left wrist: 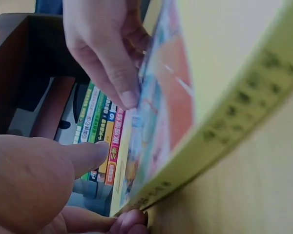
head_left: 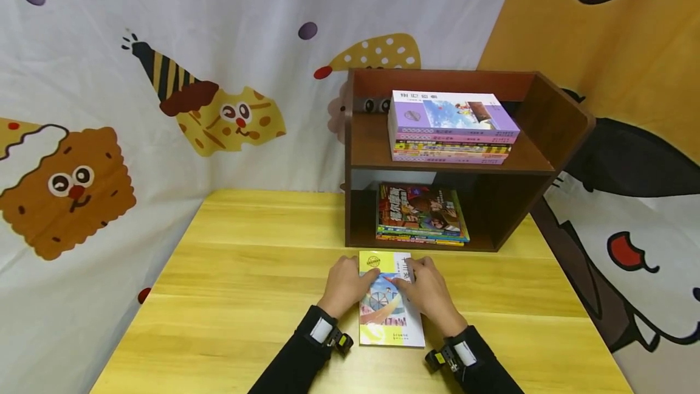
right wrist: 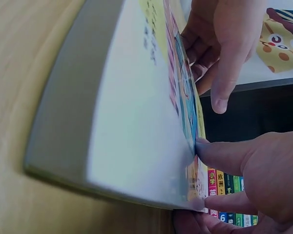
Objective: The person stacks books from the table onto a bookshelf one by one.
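Both hands' fingers (head_left: 407,278) pinching opposite side edges of book (head_left: 389,315) flat on table (head_left: 229,297), near shelf (head_left: 508,224).

Bright, even light fills the head view, shadows soft under the brown wooden shelf unit (head_left: 454,157); its edges bow outward. Both wrist views are blurred, the yellow paperback book (left wrist: 219,112) out of focus.

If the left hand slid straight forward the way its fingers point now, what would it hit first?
Probably the bookshelf: the left hand, holding the yellow-covered book, points at its lower-left front edge. Bare table lies between; depth is uncertain, so it might meet the lower book stack instead.
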Motion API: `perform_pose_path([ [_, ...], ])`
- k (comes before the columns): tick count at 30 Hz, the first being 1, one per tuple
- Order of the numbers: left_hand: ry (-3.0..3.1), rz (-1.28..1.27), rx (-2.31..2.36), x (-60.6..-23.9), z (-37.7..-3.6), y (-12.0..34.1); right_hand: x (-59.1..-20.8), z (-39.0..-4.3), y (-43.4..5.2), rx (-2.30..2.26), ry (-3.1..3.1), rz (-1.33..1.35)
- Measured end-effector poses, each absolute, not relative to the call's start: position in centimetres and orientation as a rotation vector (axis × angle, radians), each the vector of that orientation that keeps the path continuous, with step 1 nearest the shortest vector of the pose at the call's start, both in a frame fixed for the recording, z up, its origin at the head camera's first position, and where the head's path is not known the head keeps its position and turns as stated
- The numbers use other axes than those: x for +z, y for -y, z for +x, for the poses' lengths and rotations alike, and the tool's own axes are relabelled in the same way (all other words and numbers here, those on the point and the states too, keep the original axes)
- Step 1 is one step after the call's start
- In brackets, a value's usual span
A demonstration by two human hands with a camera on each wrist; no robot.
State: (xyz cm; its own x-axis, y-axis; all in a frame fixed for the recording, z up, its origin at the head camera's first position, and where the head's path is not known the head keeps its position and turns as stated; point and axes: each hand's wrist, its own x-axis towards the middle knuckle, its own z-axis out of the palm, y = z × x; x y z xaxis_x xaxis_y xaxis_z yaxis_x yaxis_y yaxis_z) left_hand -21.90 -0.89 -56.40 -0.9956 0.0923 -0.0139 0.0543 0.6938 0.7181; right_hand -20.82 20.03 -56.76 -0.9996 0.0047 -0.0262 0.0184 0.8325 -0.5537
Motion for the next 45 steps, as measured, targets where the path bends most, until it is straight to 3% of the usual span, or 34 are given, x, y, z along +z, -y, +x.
perform_pose_path([
  [11, -2.580, 0.079, 1.548, -56.8, -22.6, 1.2, -56.6, -20.7, -20.1, -0.903, -2.995, 0.026],
  [28, -2.357, 0.044, 1.775, -56.6, -20.8, -0.8, -57.6, -20.2, -20.8, -1.053, -2.953, 0.043],
  [45, -2.326, 0.133, 2.102, -52.6, -21.1, 2.4, -55.7, -19.2, -20.9, -1.750, -2.563, 0.049],
])
